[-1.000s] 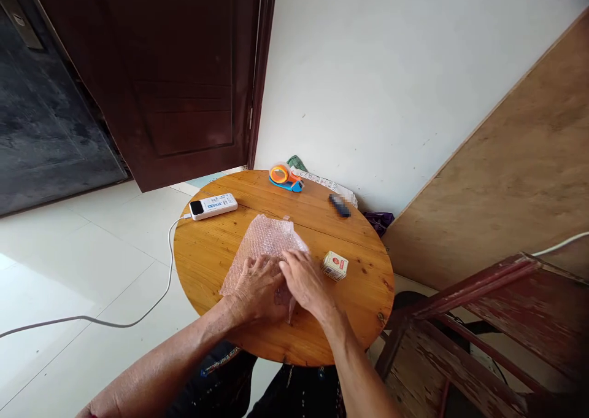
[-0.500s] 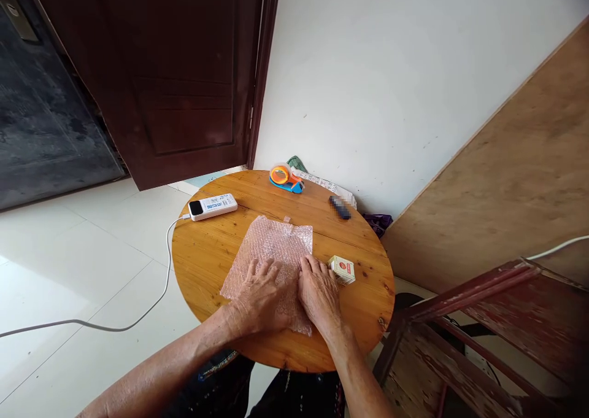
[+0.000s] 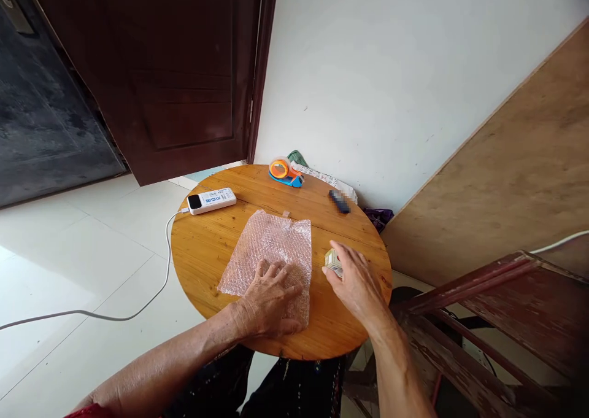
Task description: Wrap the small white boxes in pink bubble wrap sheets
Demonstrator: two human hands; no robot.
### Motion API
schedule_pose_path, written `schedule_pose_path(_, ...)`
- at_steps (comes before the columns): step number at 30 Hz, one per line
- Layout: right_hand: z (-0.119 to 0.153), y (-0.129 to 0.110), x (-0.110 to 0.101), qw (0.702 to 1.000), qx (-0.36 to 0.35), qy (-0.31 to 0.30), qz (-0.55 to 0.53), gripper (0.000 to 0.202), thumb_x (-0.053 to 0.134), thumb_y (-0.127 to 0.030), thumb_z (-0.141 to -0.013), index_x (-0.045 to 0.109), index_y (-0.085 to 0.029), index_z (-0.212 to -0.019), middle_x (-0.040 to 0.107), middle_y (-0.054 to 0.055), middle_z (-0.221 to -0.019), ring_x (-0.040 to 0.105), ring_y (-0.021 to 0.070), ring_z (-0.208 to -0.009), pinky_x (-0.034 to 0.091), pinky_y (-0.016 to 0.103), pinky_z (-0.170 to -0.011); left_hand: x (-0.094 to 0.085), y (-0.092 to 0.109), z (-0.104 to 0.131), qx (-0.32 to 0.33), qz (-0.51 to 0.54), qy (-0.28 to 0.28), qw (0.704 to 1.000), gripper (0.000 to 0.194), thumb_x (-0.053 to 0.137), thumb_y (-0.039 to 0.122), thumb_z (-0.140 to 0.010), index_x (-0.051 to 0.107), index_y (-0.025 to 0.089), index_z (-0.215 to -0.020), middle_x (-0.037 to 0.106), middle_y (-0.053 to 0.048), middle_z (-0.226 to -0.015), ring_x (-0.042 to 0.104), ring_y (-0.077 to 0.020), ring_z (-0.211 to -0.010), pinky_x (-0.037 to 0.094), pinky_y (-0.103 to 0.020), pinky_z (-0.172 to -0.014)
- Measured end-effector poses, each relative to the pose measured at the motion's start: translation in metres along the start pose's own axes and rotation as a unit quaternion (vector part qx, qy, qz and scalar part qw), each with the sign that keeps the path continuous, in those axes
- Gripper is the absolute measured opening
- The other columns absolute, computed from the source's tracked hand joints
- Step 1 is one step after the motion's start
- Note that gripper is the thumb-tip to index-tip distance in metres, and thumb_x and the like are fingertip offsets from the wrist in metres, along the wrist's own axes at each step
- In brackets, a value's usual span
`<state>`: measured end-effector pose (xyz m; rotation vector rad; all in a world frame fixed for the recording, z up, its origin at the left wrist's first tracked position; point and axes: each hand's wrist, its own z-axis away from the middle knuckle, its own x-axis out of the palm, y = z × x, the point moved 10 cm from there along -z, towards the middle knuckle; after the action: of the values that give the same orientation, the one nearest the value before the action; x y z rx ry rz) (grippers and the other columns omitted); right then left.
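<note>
A sheet of pinkish bubble wrap (image 3: 271, 237) lies flat on the round wooden table (image 3: 202, 270). On its near part my left hand (image 3: 271, 295) rests palm down, fingers spread. My right hand (image 3: 356, 280) is at the small printed box (image 3: 332, 260), to the right of the wrap. Thumb and forefinger are apart, one on the near side of the box and one on the far side. The hand hides most of the box, and contact is unclear.
An orange and blue tape dispenser (image 3: 286, 172) stands at the far edge. A dark, blurred-out object (image 3: 339, 201) lies to its right. At the left is a white device (image 3: 211, 201) with a cable (image 3: 167, 264) hanging to the floor. A worn wooden frame (image 3: 473, 283) stands at right.
My right hand has left the edge of the bubble wrap and moved right to the small box, its fingers parting. My left hand stays on the wrap. The view has shifted slightly.
</note>
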<state>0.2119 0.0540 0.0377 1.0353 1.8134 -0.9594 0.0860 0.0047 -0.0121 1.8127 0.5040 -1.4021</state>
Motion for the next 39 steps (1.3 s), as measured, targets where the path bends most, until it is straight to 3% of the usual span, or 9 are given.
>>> schedule_pose_path(4,0.005,0.064,0.013,0.99,0.139,-0.024,-0.005,0.05,0.059,-0.027,-0.076,0.057,-0.015,-0.125,0.066,0.017,-0.119,0.062,0.0334,-0.107,0.048,0.048,-0.091,0.003,-0.001,-0.003,-0.002,-0.003,-0.009,1.0,0.067,0.066,0.062,-0.075,0.055,0.029,-0.132,0.037,-0.012,-0.151,0.031,-0.0421,-0.138,0.019,-0.073,-0.111)
schedule_pose_path(7,0.012,0.083,0.01,0.974,0.215,-0.01,-0.074,0.04,0.062,-0.036,-0.074,0.062,-0.02,-0.111,0.071,0.01,-0.101,0.065,0.0283,-0.091,0.05,0.042,-0.081,0.004,-0.004,-0.007,0.008,-0.007,-0.005,1.0,0.069,0.065,0.065,-0.074,0.055,0.029,-0.132,0.04,-0.012,-0.148,0.032,-0.0414,-0.136,0.018,-0.073,-0.111)
schedule_pose_path(12,-0.001,0.022,-0.014,0.933,0.191,0.038,-0.304,0.046,0.069,-0.05,-0.072,0.061,-0.021,-0.105,0.071,0.006,-0.097,0.065,0.0218,-0.085,0.051,0.034,-0.076,0.007,-0.007,-0.019,0.015,-0.001,-0.009,1.0,0.08,0.062,0.074,-0.07,0.053,0.028,-0.135,0.039,-0.014,-0.148,0.03,-0.0429,-0.136,0.015,-0.074,-0.111)
schedule_pose_path(16,-0.028,-0.035,0.031,0.897,0.123,-0.085,-0.417,0.044,0.073,-0.042,-0.071,0.059,-0.021,-0.108,0.071,0.003,-0.098,0.065,0.02,-0.088,0.051,0.032,-0.079,0.008,-0.007,-0.02,0.006,0.01,0.002,1.0,0.089,0.058,0.077,-0.072,0.043,0.026,-0.144,0.03,-0.016,-0.155,0.023,-0.0452,-0.141,0.012,-0.075,-0.111)
schedule_pose_path(19,-0.036,-0.022,0.074,0.89,0.176,-0.115,-0.405,0.035,0.071,-0.039,-0.067,0.061,-0.02,-0.095,0.069,0.0,-0.083,0.063,0.0193,-0.077,0.05,0.031,-0.07,0.0,0.0,-0.006,0.022,0.017,-0.002,1.0,0.085,0.056,0.076,-0.075,0.045,0.026,-0.143,0.03,-0.014,-0.157,0.023,-0.0442,-0.142,0.013,-0.072,-0.112)
schedule_pose_path(22,-0.038,-0.007,0.09,0.898,0.182,-0.102,-0.388,0.036,0.071,-0.04,-0.067,0.06,-0.021,-0.095,0.067,-0.001,-0.082,0.062,0.0189,-0.077,0.049,0.032,-0.071,-0.017,0.004,0.016,0.05,0.032,-0.005,0.998,0.071,0.049,0.071,-0.085,0.05,0.024,-0.138,0.036,-0.012,-0.154,0.027,-0.0385,-0.142,0.016,-0.066,-0.116)
schedule_pose_path(26,-0.034,-0.014,0.087,0.91,0.134,-0.116,-0.375,0.035,0.07,-0.037,-0.069,0.059,-0.022,-0.098,0.068,-0.001,-0.083,0.062,0.019,-0.079,0.049,0.033,-0.075,-0.035,-0.03,0.029,-0.028,0.017,0.036,0.999,0.037,0.049,0.046,-0.095,0.064,0.021,-0.118,0.062,-0.01,-0.124,0.048,-0.0292,-0.124,0.034,-0.051,-0.111)
schedule_pose_path(30,-0.028,-0.021,0.084,0.916,0.108,-0.115,-0.37,0.048,0.068,-0.028,-0.069,0.057,-0.021,-0.115,0.07,0.003,-0.099,0.066,0.0209,-0.089,0.051,0.036,-0.083,-0.024,-0.06,0.027,-0.06,-0.009,0.056,0.997,0.018,0.055,0.032,-0.091,0.069,0.02,-0.094,0.065,-0.008,-0.103,0.054,-0.0254,-0.103,0.044,-0.043,-0.096)
schedule_pose_path(39,-0.026,-0.033,0.081,0.943,0.069,-0.067,-0.318,0.046,0.066,-0.027,-0.075,0.057,-0.021,-0.12,0.071,0.008,-0.108,0.066,0.0236,-0.096,0.051,0.04,-0.088,-0.023,-0.062,0.036,-0.053,0.005,0.123,0.991,0.018,0.058,0.035,-0.089,0.064,0.02,-0.098,0.063,-0.008,-0.11,0.052,-0.0244,-0.104,0.042,-0.042,-0.094)
